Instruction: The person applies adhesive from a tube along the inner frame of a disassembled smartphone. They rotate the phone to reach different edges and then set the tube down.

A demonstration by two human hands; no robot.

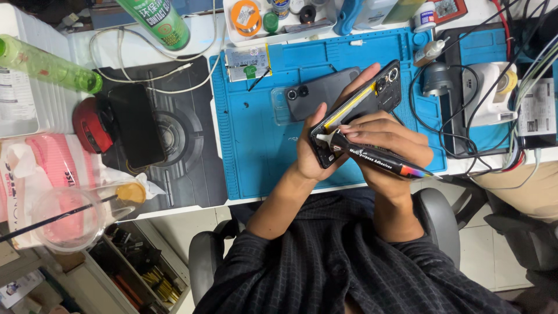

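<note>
Black adhesive tube (381, 158) in closed right hand (386, 145)

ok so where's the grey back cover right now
In the head view the grey back cover lies flat on the blue mat, just up and left of the opened phone held in the left hand.

Green spray can (156, 20) w/ white label top left; black adhesive tube (381, 158), rainbow end, in right hand (388, 142); pink-white bag (49, 168) left.
</note>
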